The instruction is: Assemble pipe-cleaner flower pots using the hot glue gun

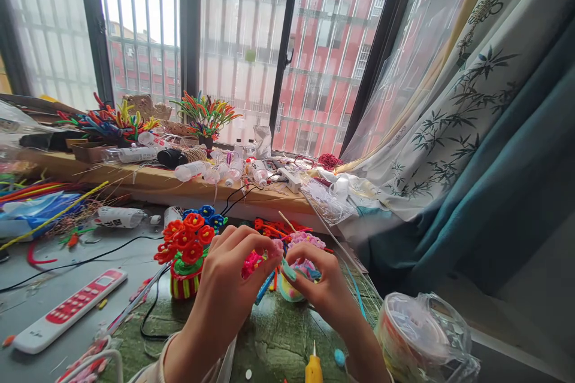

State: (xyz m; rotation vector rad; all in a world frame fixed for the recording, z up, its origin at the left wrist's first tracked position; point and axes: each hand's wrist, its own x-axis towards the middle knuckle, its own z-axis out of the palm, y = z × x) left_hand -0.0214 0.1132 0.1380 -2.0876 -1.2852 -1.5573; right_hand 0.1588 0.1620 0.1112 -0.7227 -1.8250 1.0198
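My left hand (240,266) is closed in a pinch, with a fuzzy pink pipe-cleaner piece (277,248) at its fingertips. Close beside it, my right hand (320,278) pinches a small mint-green piece (288,270); its exact kind is hard to make out. The fingertips of both hands nearly meet. Behind them stands a pastel pot (290,292) with fuzzy pink flowers (306,240), partly hidden by my right hand. To the left of my left hand, red pipe-cleaner flowers (191,236) rise from a red-and-yellow striped pot (182,284), with blue flowers (206,213) behind.
A yellow-handled pointed tool (314,368) lies at the front edge near a blue bit (339,357). A white remote (72,310) lies left. At right sits a bagged spool (415,329). Plastic bottles (193,170) and a power strip (290,179) crowd the sill; black cables (148,311) cross the table.
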